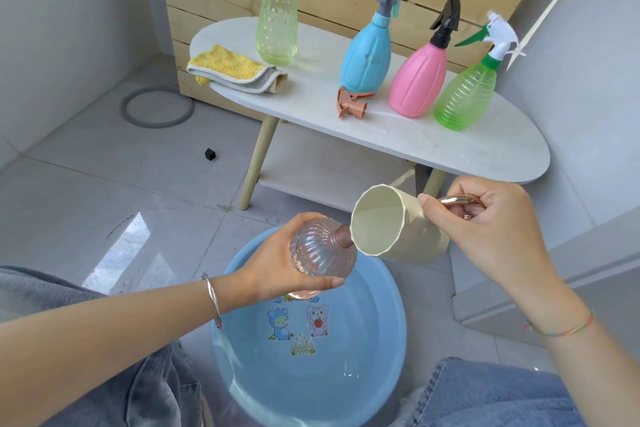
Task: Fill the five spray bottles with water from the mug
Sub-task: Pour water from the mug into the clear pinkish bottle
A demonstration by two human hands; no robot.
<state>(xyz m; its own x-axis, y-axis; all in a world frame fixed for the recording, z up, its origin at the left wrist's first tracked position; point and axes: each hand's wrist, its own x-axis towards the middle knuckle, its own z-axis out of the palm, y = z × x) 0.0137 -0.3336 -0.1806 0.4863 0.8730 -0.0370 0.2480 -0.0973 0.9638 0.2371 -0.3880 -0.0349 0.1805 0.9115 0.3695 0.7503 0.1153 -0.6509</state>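
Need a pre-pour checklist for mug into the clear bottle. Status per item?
1. Cap: ok, the spray head is off the clear bottle and lies on the table.
2. Grip of left hand on bottle: ok.
3. Grip of right hand on handle of mug: ok.
4. Mug lip at bottle neck: ok, close; whether they touch, cannot tell.
5. Pour over basin: ok.
6. Water in mug: cannot tell.

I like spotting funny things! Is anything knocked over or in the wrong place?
A copper-pink spray head lies on its side on the white table, beside the blue bottle. It probably belongs to the clear pink bottle in the left hand, whose neck is open. A black piece sits on the floor.
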